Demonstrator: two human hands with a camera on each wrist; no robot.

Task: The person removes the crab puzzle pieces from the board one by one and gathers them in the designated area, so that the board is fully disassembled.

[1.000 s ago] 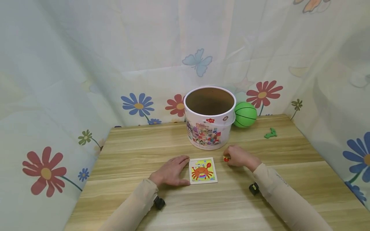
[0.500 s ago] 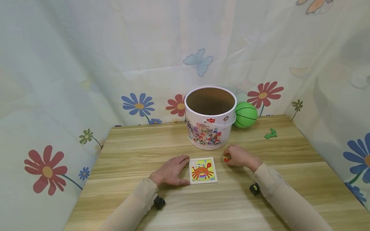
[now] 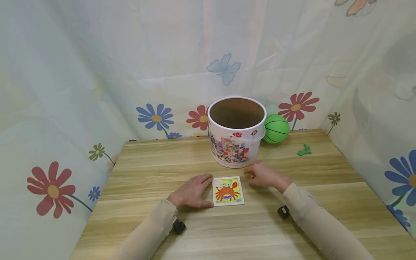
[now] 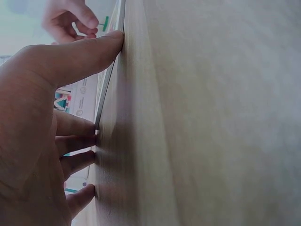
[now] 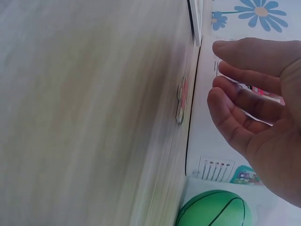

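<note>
A white-framed picture puzzle (image 3: 228, 191) with an orange crab on yellow lies flat on the table. My left hand (image 3: 191, 192) rests along its left edge, thumb tip at the near corner and fingertips near the far corner. In the left wrist view, the thumb and fingers of the left hand (image 4: 42, 113) reach the thin edge of the board (image 4: 107, 82). My right hand (image 3: 264, 174) hovers right of the puzzle, its fingers loosely bent. The right wrist view shows that hand (image 5: 263, 94) holding nothing, above a small red puzzle piece (image 5: 182, 100) on the table.
A white printed bucket (image 3: 236, 144) stands behind the puzzle, with a green ball (image 3: 276, 129) at its right. A small green piece (image 3: 304, 150) lies farther right on the wooden table (image 3: 156, 162). Flowered curtains (image 3: 169, 72) enclose the back and sides.
My right hand has shifted slightly left, and its fingers now cover more of the red piece in the head view. My left hand and the puzzle stay in place.
</note>
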